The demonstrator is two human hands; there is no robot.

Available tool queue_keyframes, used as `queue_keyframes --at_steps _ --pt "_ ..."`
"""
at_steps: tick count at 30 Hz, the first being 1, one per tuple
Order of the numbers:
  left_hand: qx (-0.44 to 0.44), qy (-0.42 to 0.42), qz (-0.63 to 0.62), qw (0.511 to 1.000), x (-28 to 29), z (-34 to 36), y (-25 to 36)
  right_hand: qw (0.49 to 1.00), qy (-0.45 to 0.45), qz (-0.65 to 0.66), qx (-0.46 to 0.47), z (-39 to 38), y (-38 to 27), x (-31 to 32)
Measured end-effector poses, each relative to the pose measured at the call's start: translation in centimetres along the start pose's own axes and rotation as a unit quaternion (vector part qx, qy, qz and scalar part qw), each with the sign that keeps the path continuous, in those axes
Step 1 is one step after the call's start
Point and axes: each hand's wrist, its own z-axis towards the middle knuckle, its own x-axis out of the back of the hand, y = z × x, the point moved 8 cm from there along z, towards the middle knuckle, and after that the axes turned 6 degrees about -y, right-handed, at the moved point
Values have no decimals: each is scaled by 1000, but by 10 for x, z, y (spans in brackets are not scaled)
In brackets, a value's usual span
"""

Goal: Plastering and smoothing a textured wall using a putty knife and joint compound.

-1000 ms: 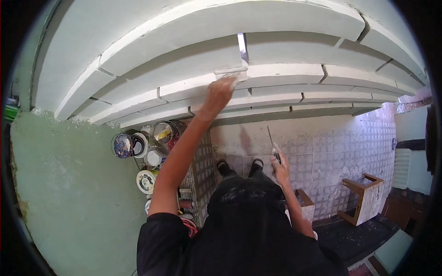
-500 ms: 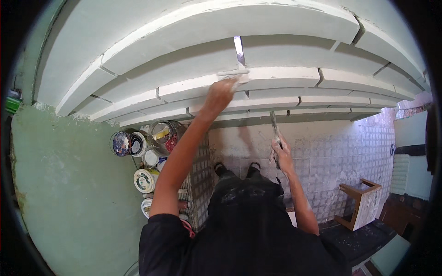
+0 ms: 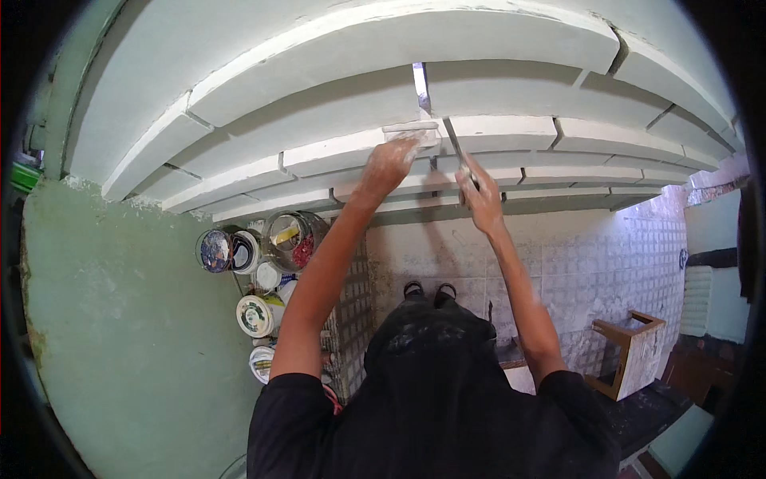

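Observation:
My left hand (image 3: pixel 391 166), dusted white, is closed around a wide putty knife (image 3: pixel 412 128) coated with white. The knife lies against a white block edge (image 3: pixel 495 128) on the stepped wall, just under a bright narrow gap. Close beside it, my right hand (image 3: pixel 479 195) grips the handle of a long flat-bladed spatula (image 3: pixel 452 140). Its dark blade appears nearly edge-on and points up at the same block row, a little right of the left knife. Whether the blade touches the block, I cannot tell.
At left, several tubs and buckets (image 3: pixel 258 315) crowd beside a green wall (image 3: pixel 144 319), with a clear round container (image 3: pixel 294 239) among them. A wooden stool (image 3: pixel 630 351) lies at lower right on the patterned floor (image 3: pixel 558 271). My feet (image 3: pixel 429 291) stand below.
My right hand has risen toward the wall, bringing the spatula up beside the left knife. My left hand stays at nearly the same spot on the block row.

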Motion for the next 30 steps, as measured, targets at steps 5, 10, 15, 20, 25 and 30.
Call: queue_keyframes --at_steps 5,10,15,20,25,30 --pt "14 29 8 999 34 -32 -23 995 30 -42 89 42 -55 -6" --pt "101 40 31 994 34 -39 -33 984 87 -82 134 61 -63 -25" --pt "102 89 -4 991 34 -43 -34 982 124 -31 139 80 -69 -32" --pt "129 59 -34 989 33 -38 -35 979 149 -37 137 81 -64 -36" --pt "134 74 -34 988 40 -38 -26 976 156 -14 150 86 -78 -29" --pt "142 67 -24 987 33 -41 -34 971 140 -50 186 82 -83 -26"
